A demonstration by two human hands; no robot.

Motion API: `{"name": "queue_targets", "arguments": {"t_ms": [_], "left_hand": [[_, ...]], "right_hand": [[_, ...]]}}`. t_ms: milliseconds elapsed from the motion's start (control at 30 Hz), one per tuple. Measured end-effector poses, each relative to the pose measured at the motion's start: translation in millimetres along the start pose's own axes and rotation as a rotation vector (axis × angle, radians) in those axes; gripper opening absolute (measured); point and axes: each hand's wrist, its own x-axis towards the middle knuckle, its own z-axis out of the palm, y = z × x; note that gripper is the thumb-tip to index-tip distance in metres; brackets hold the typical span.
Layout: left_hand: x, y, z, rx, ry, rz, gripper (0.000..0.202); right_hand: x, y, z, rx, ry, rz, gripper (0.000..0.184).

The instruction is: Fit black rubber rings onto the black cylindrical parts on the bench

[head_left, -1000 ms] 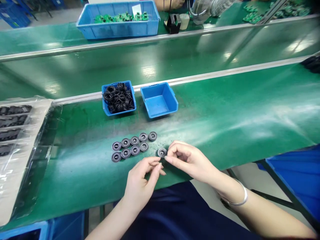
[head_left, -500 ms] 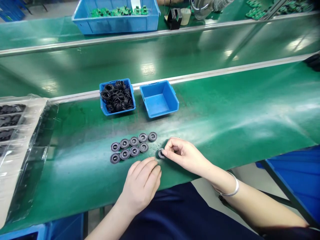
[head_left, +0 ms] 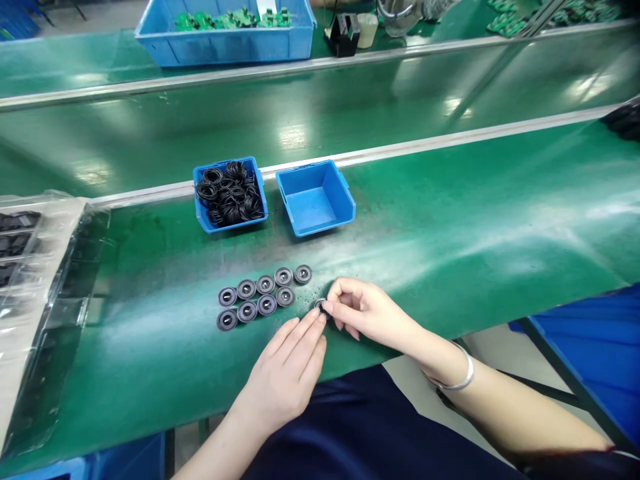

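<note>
My right hand (head_left: 367, 310) pinches a small round grey part with a black ring (head_left: 319, 305) between thumb and fingers, and the fingers hide most of it. My left hand (head_left: 285, 367) lies nearly flat with its fingers spread slightly, the tips just below that part. Left of my hands, several matching round parts (head_left: 265, 297) sit in two loose rows on the green mat (head_left: 150, 380). A silver bangle (head_left: 457, 380) circles my right wrist.
Behind the parts stand a small blue bin of black rubber O-rings (head_left: 230, 225) and an empty blue bin (head_left: 310, 210). A plastic sheet with dark parts (head_left: 30, 267) lies at left. A long blue crate of green circuit boards (head_left: 215, 50) stands beyond the metal rail.
My left hand has gone from a fingertip pinch to a flatter pose, reaching up towards the part. My right hand now covers more of the part. The view has drifted slightly.
</note>
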Motion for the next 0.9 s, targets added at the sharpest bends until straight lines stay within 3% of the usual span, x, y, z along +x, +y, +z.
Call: {"name": "queue_targets", "arguments": {"t_ms": [167,367,533,900], "left_hand": [[0.1,-0.7,-1.1,0.025,-0.037,0.001,0.03],[1.7,-4.3,-4.6,0.044,-0.106,0.03,0.03],[3.3,-6.8,-9.7,0.068,-0.13,0.068,0.031],[0.5,-2.8,-6.0,0.109,-0.115,0.077,0.032]], "right_hand": [[2.3,2.6,-0.7,0.124,-0.006,-0.013,0.024],[19.2,-4.7,-9.1,0.137,-0.135,0.155,0.024],[31.1,-11.1,-12.2,0.191,-0.211,0.208,0.023],[0.0,7.7,3.5,0.549,0.002,0.109,0.027]]}}
